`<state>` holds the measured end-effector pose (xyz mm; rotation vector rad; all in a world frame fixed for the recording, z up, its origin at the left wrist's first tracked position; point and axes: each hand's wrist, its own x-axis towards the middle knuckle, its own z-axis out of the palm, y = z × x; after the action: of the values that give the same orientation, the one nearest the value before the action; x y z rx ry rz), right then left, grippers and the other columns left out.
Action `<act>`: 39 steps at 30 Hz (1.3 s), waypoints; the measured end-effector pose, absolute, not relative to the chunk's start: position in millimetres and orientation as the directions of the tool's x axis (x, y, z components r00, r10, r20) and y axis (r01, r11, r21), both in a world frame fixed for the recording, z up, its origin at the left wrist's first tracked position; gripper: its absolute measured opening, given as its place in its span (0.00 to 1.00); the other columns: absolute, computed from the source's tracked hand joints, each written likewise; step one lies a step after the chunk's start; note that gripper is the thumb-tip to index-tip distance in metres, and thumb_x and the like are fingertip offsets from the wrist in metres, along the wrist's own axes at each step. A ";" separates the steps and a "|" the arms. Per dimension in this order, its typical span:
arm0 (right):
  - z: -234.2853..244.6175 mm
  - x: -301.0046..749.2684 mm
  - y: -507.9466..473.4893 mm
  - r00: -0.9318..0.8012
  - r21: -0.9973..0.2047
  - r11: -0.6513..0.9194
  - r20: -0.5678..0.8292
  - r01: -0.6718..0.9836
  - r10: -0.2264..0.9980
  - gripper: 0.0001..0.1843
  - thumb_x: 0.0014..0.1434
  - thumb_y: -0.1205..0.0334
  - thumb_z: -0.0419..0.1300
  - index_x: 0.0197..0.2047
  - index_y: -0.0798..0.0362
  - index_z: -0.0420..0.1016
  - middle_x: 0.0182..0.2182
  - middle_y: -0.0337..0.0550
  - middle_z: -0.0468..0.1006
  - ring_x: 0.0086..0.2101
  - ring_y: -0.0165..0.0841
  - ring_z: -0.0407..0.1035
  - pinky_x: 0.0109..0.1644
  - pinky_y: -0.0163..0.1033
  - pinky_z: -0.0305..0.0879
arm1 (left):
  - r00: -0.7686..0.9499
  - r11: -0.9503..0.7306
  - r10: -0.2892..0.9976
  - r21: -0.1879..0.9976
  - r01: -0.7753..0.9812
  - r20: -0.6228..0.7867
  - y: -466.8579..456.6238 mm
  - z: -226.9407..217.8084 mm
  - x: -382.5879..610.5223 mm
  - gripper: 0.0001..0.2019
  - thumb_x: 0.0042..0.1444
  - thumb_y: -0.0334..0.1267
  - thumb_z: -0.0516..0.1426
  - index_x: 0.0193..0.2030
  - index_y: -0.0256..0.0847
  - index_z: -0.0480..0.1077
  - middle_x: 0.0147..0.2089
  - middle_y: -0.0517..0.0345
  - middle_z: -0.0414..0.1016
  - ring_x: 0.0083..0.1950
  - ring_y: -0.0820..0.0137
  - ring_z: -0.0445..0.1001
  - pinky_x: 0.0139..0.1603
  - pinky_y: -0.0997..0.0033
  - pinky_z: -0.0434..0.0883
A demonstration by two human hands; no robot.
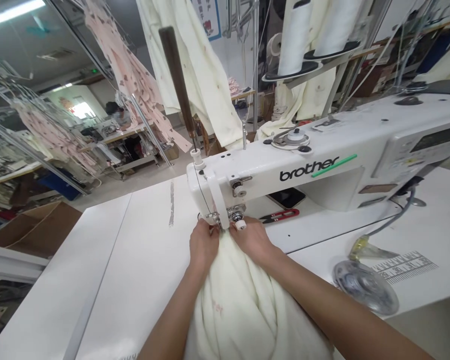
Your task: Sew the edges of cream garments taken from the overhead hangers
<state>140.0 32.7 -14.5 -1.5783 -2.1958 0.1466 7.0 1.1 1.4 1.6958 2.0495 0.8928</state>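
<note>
**While both hands press the cream cloth under the needle**

Although it fills most of the lower middle of the view, the cream fabric (243, 300) looks light for its size: it is thick, fluffy and very soft, and it lies in loose rolls and deep folds from the person's lap up to the head of the sewing machine (303, 170). Such cloth probably does not slide easily, but it stretches and sags, so I judge it is best held at its front edge, close on both sides of the needle area, with the bulk supported from below.

That is where the hands are now. The left hand (203, 245) lies on the left of the edge, its grip pressed together on the cloth, fingers curled down into it. The right hand (252, 239) lies on the right, just below the presser foot area; its fingers seem to pinch the edge, though the fingertips are partly hidden by the machine.

Around them the white surface (135, 250) carries the machine. Behind the needle arm lie red thread snips (281, 215) and a dark phone (287, 198). To the right are a clear round plastic piece (365, 286) and a printed ruler (405, 265). Thread cones (296, 37) stand above, and pink garments (131, 75) hang at the back left.
</note>
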 end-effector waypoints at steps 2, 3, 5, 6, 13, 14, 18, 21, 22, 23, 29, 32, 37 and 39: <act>-15.5 140.1 32.5 -0.259 -0.327 0.353 0.297 0.877 0.919 0.10 0.59 0.64 0.50 0.32 0.56 0.71 0.28 0.46 0.75 0.30 0.36 0.68 0.30 0.34 0.54 | -0.236 0.092 0.962 0.649 0.755 0.138 0.4 1.4 7.6 0.11 0.54 0.35 0.49 0.43 0.38 0.67 0.43 0.50 0.72 0.43 0.64 0.71 0.38 0.71 0.63; -15.6 140.1 32.2 -0.259 -0.329 0.356 0.304 0.875 0.917 0.11 0.59 0.63 0.49 0.33 0.56 0.71 0.28 0.46 0.75 0.30 0.37 0.69 0.30 0.35 0.54 | -0.237 0.093 0.962 0.648 0.756 0.139 0.3 1.4 8.0 0.11 0.54 0.34 0.49 0.43 0.38 0.67 0.43 0.50 0.72 0.43 0.64 0.71 0.38 0.71 0.63; -15.0 139.9 31.6 -0.259 -0.336 0.363 0.316 0.869 0.913 0.11 0.60 0.63 0.49 0.34 0.55 0.72 0.29 0.46 0.75 0.31 0.37 0.69 0.31 0.35 0.56 | -0.246 0.101 0.960 0.648 0.755 0.137 0.4 1.2 8.7 0.11 0.54 0.35 0.49 0.43 0.38 0.66 0.42 0.50 0.73 0.42 0.63 0.71 0.38 0.70 0.63; -14.6 139.6 31.3 -0.257 -0.341 0.364 0.320 0.867 0.912 0.11 0.60 0.63 0.49 0.34 0.56 0.72 0.30 0.46 0.75 0.31 0.37 0.69 0.32 0.35 0.57 | -0.250 0.104 0.959 0.649 0.754 0.137 0.6 0.9 9.1 0.11 0.54 0.35 0.49 0.43 0.37 0.66 0.41 0.50 0.73 0.42 0.63 0.71 0.38 0.70 0.63; -9.2 137.9 29.1 -0.256 -0.396 0.369 0.310 0.841 0.916 0.12 0.62 0.63 0.49 0.35 0.60 0.71 0.30 0.48 0.74 0.32 0.35 0.69 0.36 0.38 0.60 | -0.239 0.099 0.962 0.654 0.750 0.129 0.3 1.5 6.5 0.10 0.54 0.36 0.50 0.41 0.36 0.67 0.42 0.48 0.73 0.44 0.63 0.71 0.41 0.69 0.64; -7.2 139.5 28.1 -0.263 -0.407 0.377 0.308 0.832 0.914 0.12 0.62 0.64 0.49 0.34 0.60 0.71 0.30 0.49 0.74 0.32 0.35 0.69 0.36 0.37 0.60 | -0.225 0.089 0.966 0.659 0.747 0.124 -0.2 2.3 5.5 0.10 0.54 0.36 0.51 0.40 0.36 0.67 0.41 0.49 0.73 0.44 0.63 0.71 0.41 0.70 0.64; 3.7 154.1 21.6 -0.348 -0.469 0.466 0.320 0.750 0.882 0.11 0.62 0.64 0.48 0.38 0.59 0.70 0.33 0.49 0.75 0.35 0.37 0.70 0.37 0.35 0.60 | -0.184 0.051 0.975 0.685 0.727 0.123 -2.1 6.0 3.4 0.09 0.53 0.35 0.51 0.38 0.36 0.68 0.40 0.50 0.74 0.43 0.65 0.71 0.42 0.70 0.64; 9.6 165.8 17.2 -0.432 -0.526 0.551 0.341 0.648 0.835 0.15 0.65 0.59 0.43 0.44 0.56 0.66 0.36 0.45 0.75 0.37 0.35 0.70 0.38 0.33 0.61 | -0.177 0.024 0.973 0.700 0.713 0.147 -3.0 6.2 5.1 0.09 0.53 0.35 0.50 0.39 0.35 0.68 0.41 0.49 0.74 0.43 0.64 0.71 0.42 0.70 0.64; 10.1 168.2 17.0 -0.446 -0.542 0.564 0.345 0.623 0.826 0.17 0.66 0.58 0.39 0.45 0.56 0.65 0.36 0.45 0.75 0.37 0.35 0.70 0.38 0.33 0.61 | -0.179 0.016 0.971 0.704 0.710 0.158 -3.0 5.6 6.0 0.10 0.53 0.34 0.50 0.40 0.36 0.68 0.41 0.50 0.74 0.43 0.65 0.71 0.43 0.70 0.64; 9.7 169.6 17.7 -0.454 -0.553 0.570 0.347 0.608 0.821 0.19 0.67 0.58 0.36 0.47 0.57 0.64 0.35 0.46 0.75 0.37 0.35 0.71 0.38 0.34 0.62 | -0.183 0.012 0.969 0.706 0.708 0.167 -2.7 4.7 6.8 0.10 0.53 0.34 0.50 0.40 0.36 0.68 0.41 0.50 0.74 0.43 0.65 0.71 0.43 0.70 0.64; -3.8 166.9 33.4 -0.448 -0.648 0.504 0.269 0.571 0.853 0.27 0.64 0.51 0.31 0.50 0.58 0.62 0.37 0.53 0.74 0.39 0.42 0.70 0.40 0.41 0.64 | -0.236 0.053 0.959 0.711 0.702 0.160 2.4 0.2 6.1 0.10 0.49 0.32 0.51 0.37 0.37 0.68 0.40 0.53 0.74 0.43 0.67 0.71 0.43 0.72 0.64; -8.6 166.1 37.8 -0.450 -0.656 0.485 0.239 0.579 0.861 0.27 0.63 0.49 0.31 0.49 0.56 0.62 0.38 0.53 0.74 0.40 0.44 0.69 0.41 0.44 0.64 | -0.251 0.080 0.958 0.713 0.697 0.138 2.1 0.3 5.3 0.09 0.48 0.33 0.50 0.35 0.37 0.68 0.40 0.53 0.74 0.42 0.66 0.71 0.42 0.71 0.64; -11.2 168.1 39.4 -0.449 -0.682 0.467 0.222 0.563 0.865 0.29 0.63 0.46 0.32 0.51 0.56 0.61 0.39 0.52 0.75 0.42 0.43 0.69 0.42 0.43 0.66 | -0.259 0.103 0.960 0.719 0.687 0.109 0.2 1.8 6.9 0.09 0.46 0.33 0.50 0.34 0.38 0.69 0.39 0.54 0.74 0.43 0.66 0.71 0.42 0.71 0.65; -14.3 168.2 41.8 -0.449 -0.685 0.464 0.219 0.562 0.866 0.29 0.62 0.46 0.33 0.52 0.55 0.61 0.40 0.51 0.74 0.42 0.41 0.69 0.42 0.42 0.66 | -0.262 0.110 0.959 0.718 0.688 0.104 -0.3 2.9 7.3 0.10 0.45 0.32 0.50 0.34 0.38 0.70 0.39 0.54 0.74 0.43 0.65 0.71 0.42 0.70 0.65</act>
<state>168.2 41.8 -14.3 -1.1837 -2.1616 0.7202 7.3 -0.3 2.9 1.6041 2.0066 0.9520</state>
